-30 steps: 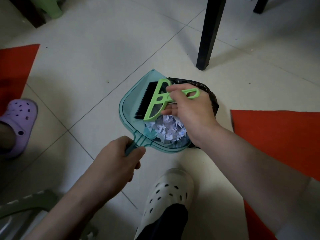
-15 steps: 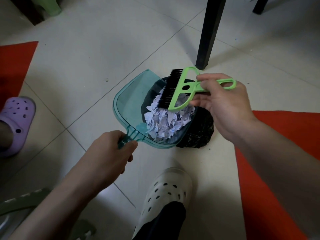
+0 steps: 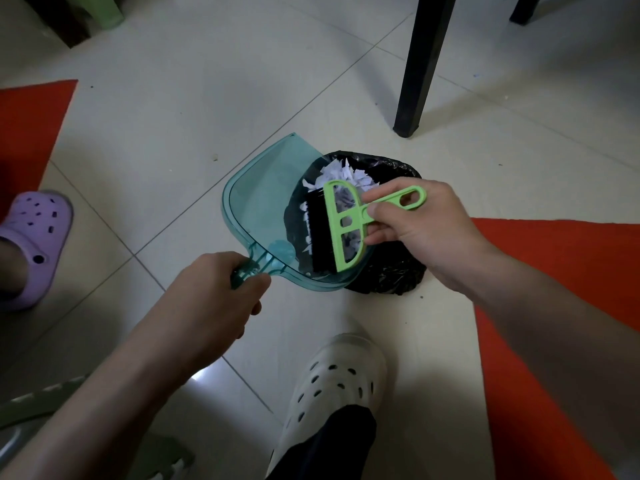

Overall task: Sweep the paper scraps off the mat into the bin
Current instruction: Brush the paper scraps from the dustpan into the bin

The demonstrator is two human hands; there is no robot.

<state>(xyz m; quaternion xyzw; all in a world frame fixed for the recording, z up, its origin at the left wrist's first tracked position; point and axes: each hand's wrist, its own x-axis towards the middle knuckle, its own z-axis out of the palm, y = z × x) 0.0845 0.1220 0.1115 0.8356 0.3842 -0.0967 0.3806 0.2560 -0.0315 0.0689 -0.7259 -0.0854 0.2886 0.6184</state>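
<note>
Pale tiled floor (image 3: 194, 98), black furniture leg (image 3: 420, 64), dim light.

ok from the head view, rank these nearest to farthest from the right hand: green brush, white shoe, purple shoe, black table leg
1. green brush: held in the right hand, over the bin.
2. black table leg: ahead, above the hand.
3. white shoe: below, near the bottom edge.
4. purple shoe: far left edge.

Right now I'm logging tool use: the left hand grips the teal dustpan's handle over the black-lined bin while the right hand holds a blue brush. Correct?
Not quite. In the head view the brush is green, not blue. The rest holds: the left hand grips the teal dustpan over the black-lined bin, and the right hand holds the brush.
</note>
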